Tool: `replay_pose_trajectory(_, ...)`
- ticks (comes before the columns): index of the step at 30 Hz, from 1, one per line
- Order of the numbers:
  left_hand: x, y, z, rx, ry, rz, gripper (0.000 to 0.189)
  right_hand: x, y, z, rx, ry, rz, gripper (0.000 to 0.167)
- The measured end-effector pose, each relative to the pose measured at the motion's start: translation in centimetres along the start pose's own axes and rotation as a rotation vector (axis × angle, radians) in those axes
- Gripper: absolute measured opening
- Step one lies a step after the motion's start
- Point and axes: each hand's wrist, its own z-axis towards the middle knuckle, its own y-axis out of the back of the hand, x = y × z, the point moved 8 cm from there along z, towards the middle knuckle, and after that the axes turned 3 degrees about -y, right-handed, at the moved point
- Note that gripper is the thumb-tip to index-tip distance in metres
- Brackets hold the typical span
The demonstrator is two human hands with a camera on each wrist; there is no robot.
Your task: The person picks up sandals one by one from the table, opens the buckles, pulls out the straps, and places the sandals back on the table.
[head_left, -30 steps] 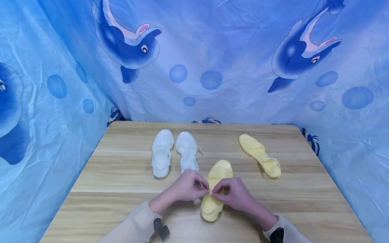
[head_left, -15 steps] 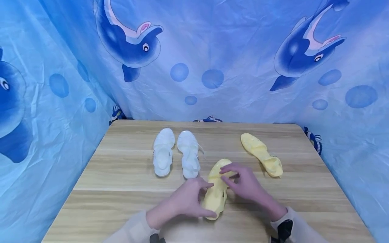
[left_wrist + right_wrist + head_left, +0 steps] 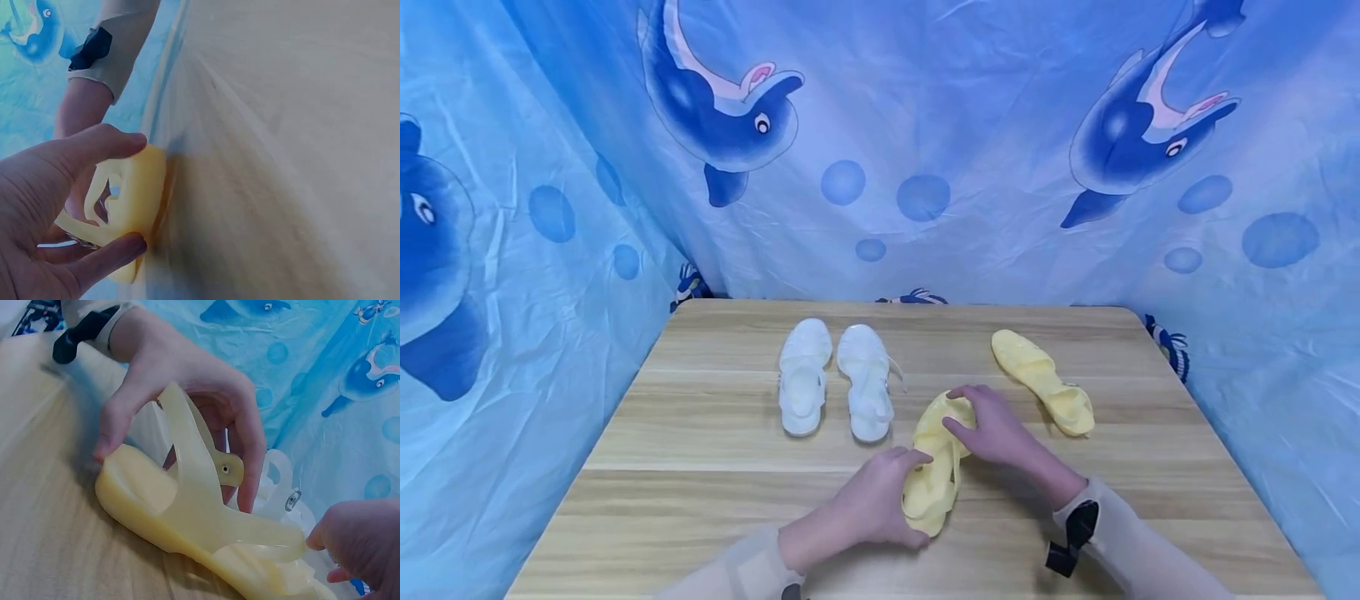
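A yellow jelly sandal [image 3: 937, 477] lies at the near middle of the table, toe pointing away, between my two hands. My left hand [image 3: 876, 497] grips its heel half from the left, thumb at the heel end and fingers along the side. In the left wrist view its digits span the heel of the sandal [image 3: 149, 187]. My right hand [image 3: 992, 427] holds the toe end, its thumb and forefinger over the upper. The ankle strap [image 3: 195, 469] stands raised in the right wrist view, a small metal stud on its tab. Part of the toe is hidden by my right hand.
A second yellow sandal [image 3: 1039, 377] lies slanted at the back right. Two white sandals, one at the left [image 3: 802, 379] and one beside it [image 3: 865, 383] with a loose strap, stand left of my hands. A blue dolphin-print curtain [image 3: 880, 125] surrounds the wooden table [image 3: 700, 450].
Both hands let go of the strap they were pinching at the sandal's middle. My left hand moved to the heel half and my right hand to the toe, where they now hold it.
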Motion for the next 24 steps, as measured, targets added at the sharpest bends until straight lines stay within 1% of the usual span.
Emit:
replay_pose_trajectory(3,0.0,0.3,0.7,-0.016,-0.011,-0.006,0.088,0.2,0.3,0.8,0.012,0.025,0.003,0.04)
replay_pose_trajectory(6,-0.1,1.0,2.2,-0.043,-0.012,0.014,0.088,0.4,1.4,2.3,-0.001,0.06,-0.024,0.038)
replay_pose_trajectory(9,-0.4,1.8,4.1,-0.074,0.001,0.056,0.091,0.4,2.9,4.4,-0.016,0.067,-0.055,0.038)
replay_pose_trajectory(11,-0.5,2.3,5.7,-0.082,0.015,0.076,0.092,0.1,3.9,6.0,-0.012,0.055,-0.07,0.037)
replay_pose_trajectory(13,-0.3,2.6,7.1,-0.081,0.043,0.081,0.091,-0.2,4.4,7.6,0.001,0.038,-0.07,0.037)
replay_pose_trajectory(15,0.1,2.8,8.2,-0.074,0.077,0.086,0.089,-0.4,4.2,9.0,0.022,0.042,-0.072,0.036)
replay_pose_trajectory(18,0.6,2.7,9.1,-0.05,0.134,0.097,0.087,-0.8,3.1,10.3,0.064,0.048,-0.067,0.037)
replay_pose_trajectory(20,0.8,2.4,9.5,-0.032,0.161,0.113,0.086,-1.1,2.3,10.7,0.085,0.048,-0.067,0.036)
replay_pose_trajectory(24,0.7,1.5,9.7,0.016,0.192,0.154,0.077,-2.2,1.3,10.7,0.103,0.024,-0.062,0.036)
